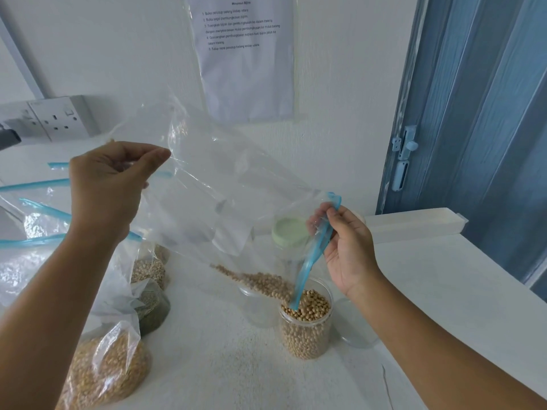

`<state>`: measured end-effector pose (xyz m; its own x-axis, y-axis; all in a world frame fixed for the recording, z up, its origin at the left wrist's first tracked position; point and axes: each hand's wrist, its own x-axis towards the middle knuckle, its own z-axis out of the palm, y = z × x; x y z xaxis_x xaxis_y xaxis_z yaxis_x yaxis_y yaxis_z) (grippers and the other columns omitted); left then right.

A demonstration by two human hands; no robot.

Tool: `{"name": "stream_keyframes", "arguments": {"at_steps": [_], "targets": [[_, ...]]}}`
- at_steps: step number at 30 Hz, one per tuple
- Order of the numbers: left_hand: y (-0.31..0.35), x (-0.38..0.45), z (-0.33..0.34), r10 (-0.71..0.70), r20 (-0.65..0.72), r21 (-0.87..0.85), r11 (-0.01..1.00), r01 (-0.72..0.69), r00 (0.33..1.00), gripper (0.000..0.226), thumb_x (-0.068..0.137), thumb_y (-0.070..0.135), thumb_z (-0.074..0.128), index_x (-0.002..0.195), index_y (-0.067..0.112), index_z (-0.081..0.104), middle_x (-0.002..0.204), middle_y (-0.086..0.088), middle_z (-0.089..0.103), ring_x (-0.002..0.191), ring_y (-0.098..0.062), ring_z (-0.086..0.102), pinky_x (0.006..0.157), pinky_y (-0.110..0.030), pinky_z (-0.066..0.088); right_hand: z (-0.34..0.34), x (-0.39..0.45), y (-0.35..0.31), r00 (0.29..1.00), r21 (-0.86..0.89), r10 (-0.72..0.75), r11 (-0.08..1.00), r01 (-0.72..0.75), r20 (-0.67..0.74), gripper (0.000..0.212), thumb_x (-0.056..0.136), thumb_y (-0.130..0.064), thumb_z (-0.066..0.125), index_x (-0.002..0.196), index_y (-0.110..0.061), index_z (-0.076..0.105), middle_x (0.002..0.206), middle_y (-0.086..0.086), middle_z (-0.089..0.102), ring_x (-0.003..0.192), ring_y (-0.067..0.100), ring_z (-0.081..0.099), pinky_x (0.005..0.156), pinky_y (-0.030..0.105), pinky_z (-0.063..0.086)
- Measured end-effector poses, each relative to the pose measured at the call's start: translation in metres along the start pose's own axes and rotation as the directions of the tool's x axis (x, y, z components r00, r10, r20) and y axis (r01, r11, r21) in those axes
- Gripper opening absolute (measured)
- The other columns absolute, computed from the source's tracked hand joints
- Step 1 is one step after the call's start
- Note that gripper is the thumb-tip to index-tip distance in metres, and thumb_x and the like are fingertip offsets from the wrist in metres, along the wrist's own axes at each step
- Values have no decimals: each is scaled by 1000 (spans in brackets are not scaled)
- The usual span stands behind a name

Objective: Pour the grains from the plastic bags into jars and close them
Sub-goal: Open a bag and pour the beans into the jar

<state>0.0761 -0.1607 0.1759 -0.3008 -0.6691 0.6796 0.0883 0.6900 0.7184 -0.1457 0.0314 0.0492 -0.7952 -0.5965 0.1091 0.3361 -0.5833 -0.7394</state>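
Both hands pinch the bag over the jar.

White wall with taped sheet, socket (double), blue folding door.

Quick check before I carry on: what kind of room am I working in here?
Probably a home kitchen or utility corner set up for the task: a white counter against a wall with a double socket, a blue folding door, and a printed instruction sheet taped up.
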Motion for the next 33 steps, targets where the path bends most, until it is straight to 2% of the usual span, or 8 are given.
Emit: {"name": "stream_keyframes", "arguments": {"at_steps": [15,20,22,25,30,33], "targets": [[9,2,-4,39,64,24,999,-41,997,20,83,37,85,78,55,77,76,23,74,59,-4,57,61,-13,50,-5,-1,1,1000,-25,-4,1000,3,-21,23,107,-7,48,97,-8,69,82,4,69,83,20,66,88,33,56],[4,2,-4,19,43,38,999,-20,999,15,84,35,85,79,47,78,72,24,72,57,-2,58,59,-10,47,-2,-1,-1,1000,-21,-11,1000,10,-29,25,107,-5,47,96,-7,69,81,4,69,81,18,66,84,31,57],[5,3,-5,16,40,59,998,-18,999,8,83,37,85,84,41,78,70,24,71,55,-2,57,59,-10,46,-1,0,-2,1000,-22,-17,1000,16,-25,24,107,-5,47,96,-7,69,81,5,68,80,19,65,82,31,58],[9,7,-6,31,37,88,996,-34,999,11,83,37,84,90,36,76,68,24,70,54,-2,57,60,-10,46,-1,-1,-2,1000,-22,-23,999,23,-17,24,107,-6,47,97,-7,69,81,6,68,81,19,65,84,32,57],[7,4,-6,30,56,94,995,-36,998,9,81,39,84,87,38,77,66,20,71,54,-2,57,58,-10,47,-3,-2,0,1000,-15,-14,1000,14,-24,25,107,-5,47,96,-7,69,80,5,68,81,20,64,80,29,57],[5,3,-8,15,47,76,997,-19,999,9,79,42,85,84,40,78,66,15,72,55,-4,58,58,-12,48,-4,-2,-1,1000,-34,-22,999,21,-22,26,107,-5,47,95,-8,70,80,5,68,82,19,64,82,31,56]]}}
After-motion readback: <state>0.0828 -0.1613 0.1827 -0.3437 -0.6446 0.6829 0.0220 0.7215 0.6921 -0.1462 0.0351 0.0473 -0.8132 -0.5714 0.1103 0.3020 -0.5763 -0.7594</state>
